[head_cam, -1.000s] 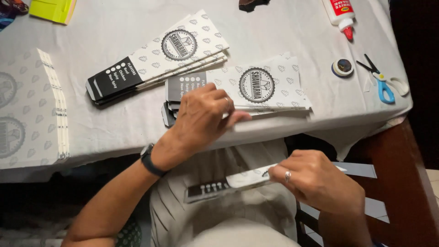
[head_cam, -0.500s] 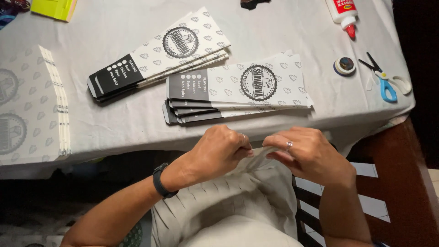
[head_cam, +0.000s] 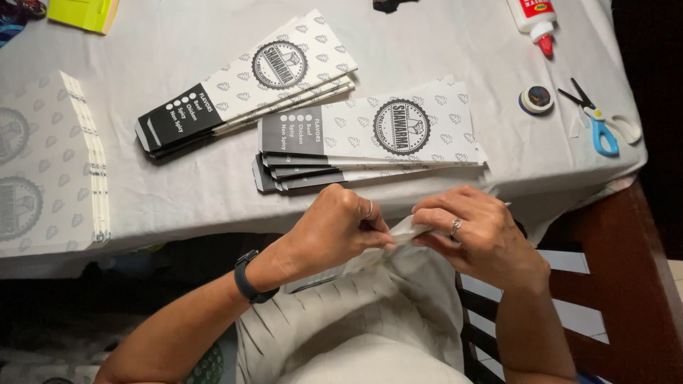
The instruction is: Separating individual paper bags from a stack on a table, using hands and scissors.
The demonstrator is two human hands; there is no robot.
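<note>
Both the left hand (head_cam: 334,231) and right hand (head_cam: 480,235) pinch one paper sleeve (head_cam: 403,231) at lower centre. Two stacks of sleeves (head_cam: 370,142) on the tabletop (head_cam: 441,43) look finished; the flat sheets (head_cam: 43,163) at left remain.

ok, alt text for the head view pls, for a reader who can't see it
Both hands, left hand and right hand, pinch a folded printed paper sleeve over the lap at the table's edge. On the table lie two stacks of flat sleeves, a glue bottle and blue scissors.
</note>
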